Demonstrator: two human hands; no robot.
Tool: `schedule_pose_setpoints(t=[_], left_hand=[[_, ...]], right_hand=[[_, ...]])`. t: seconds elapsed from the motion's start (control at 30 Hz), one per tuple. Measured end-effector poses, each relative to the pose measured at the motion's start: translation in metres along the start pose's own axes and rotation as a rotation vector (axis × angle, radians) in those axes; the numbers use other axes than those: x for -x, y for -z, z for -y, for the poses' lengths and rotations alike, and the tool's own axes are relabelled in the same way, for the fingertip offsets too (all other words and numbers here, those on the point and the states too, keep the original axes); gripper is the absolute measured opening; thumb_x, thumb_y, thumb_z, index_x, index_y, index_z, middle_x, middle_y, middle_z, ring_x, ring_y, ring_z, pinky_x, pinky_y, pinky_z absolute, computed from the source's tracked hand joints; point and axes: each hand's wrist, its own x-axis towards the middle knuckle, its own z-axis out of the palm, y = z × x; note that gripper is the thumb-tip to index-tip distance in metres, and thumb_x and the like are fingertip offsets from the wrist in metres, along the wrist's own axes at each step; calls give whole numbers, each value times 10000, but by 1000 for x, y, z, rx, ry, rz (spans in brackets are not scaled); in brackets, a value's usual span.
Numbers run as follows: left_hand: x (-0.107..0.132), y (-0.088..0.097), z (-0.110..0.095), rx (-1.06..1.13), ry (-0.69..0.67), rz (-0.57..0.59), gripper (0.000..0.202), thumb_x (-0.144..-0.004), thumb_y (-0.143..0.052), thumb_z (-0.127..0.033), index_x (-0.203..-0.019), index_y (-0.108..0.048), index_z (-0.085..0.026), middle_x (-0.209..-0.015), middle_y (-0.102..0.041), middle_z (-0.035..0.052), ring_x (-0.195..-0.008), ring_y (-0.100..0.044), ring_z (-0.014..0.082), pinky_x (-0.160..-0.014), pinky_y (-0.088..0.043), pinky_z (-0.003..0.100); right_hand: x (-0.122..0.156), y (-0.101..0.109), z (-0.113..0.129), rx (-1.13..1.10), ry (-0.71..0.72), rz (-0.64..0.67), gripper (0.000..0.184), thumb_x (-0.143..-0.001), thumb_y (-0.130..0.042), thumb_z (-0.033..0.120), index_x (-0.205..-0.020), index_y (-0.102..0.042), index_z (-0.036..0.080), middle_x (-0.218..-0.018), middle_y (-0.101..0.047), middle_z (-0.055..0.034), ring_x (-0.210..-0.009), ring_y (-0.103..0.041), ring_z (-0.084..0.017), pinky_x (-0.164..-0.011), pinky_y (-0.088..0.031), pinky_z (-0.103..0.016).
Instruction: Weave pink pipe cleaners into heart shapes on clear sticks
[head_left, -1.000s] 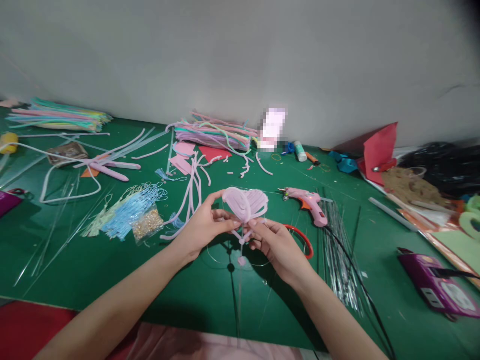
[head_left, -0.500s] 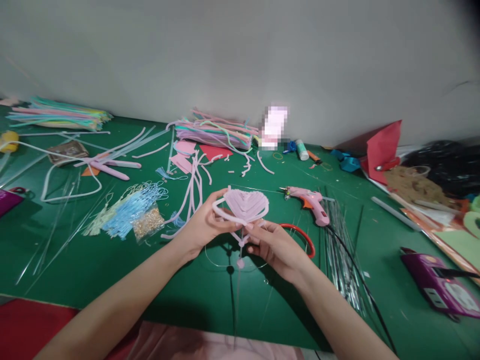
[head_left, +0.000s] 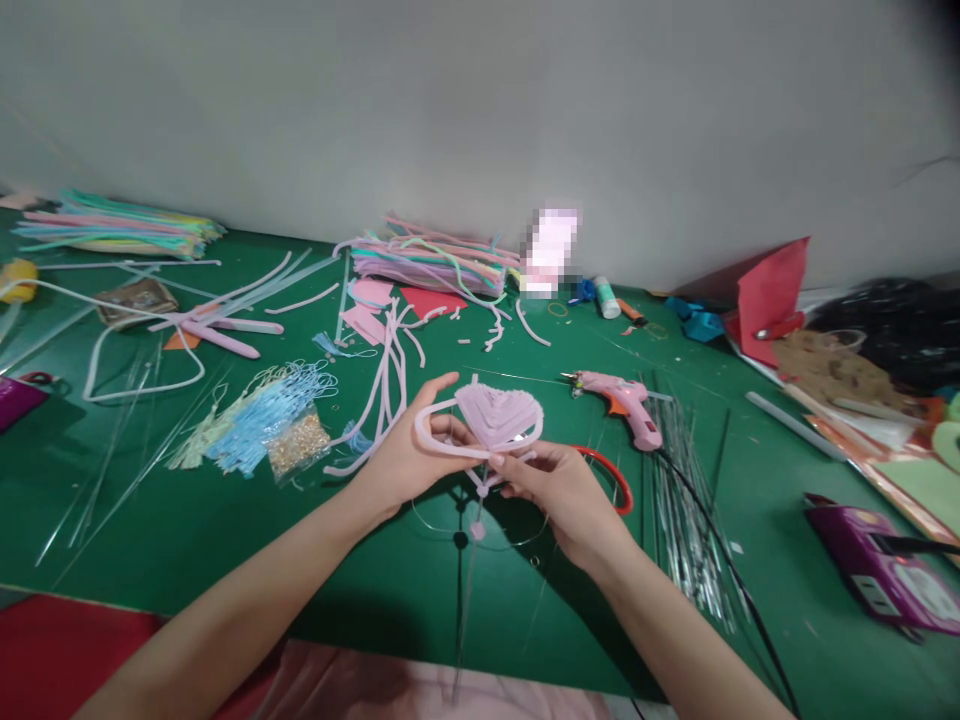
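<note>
A pale pink pipe-cleaner heart (head_left: 501,416) is held up in front of me, with a looser outer loop around its packed middle. My left hand (head_left: 420,450) grips the loop on the left side, its index finger stretched upward past it. At the heart's lower point, the thumb and fingers of my right hand (head_left: 559,490) pinch the pipe cleaner. Beneath hang a small pink knot (head_left: 481,490), a small pink piece (head_left: 478,531) and a thin clear strand. Red-handled scissors (head_left: 611,478), partly hidden, lie just beyond my right hand.
A pink glue gun (head_left: 622,400) with a black cord lies right of the heart, beside a bundle of thin wires (head_left: 690,520). Blue tassels (head_left: 262,420) and a bag of gold beads (head_left: 298,445) lie left. Pipe-cleaner bundles (head_left: 427,265) line the wall. A purple device (head_left: 877,560) sits right.
The outer loop has spread further left from the packed heart. My left index finger has straightened upward, and the packed heart has shifted slightly right and down.
</note>
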Motion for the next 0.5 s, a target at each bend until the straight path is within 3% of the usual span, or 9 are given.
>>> schedule_pose_setpoints(t=[0.17, 0.37, 0.5], left_hand=[[2, -1, -1, -6, 21, 35, 992, -632, -770, -170, -1447, -205, -154, -691, -597, -29, -684, -578, 142, -668, -439, 270], [0, 1, 1, -148, -29, -47, 976, -558, -832, -204, -1397, -333, -183, -879, -553, 15, -733, -497, 132, -656, -424, 261], [-1, 1, 3, -193, -46, -30, 962, -571, -833, -235, -1398, -341, -196, -942, -565, 32, -718, -482, 128, -655, -423, 265]], right_hand=[[2, 2, 0, 90, 39, -3, 208, -597, -824, 353, -701, -770, 181, -655, -715, -31, -575, -582, -104, -559, -457, -214], [2, 3, 2, 64, 11, 24, 214, -554, -843, 351, -651, -757, 181, -621, -700, -24, -543, -562, -96, -552, -436, -216], [2, 3, 1, 89, 5, 14, 208, -574, -835, 355, -642, -749, 177, -604, -694, -19, -542, -561, -97, -563, -429, -217]])
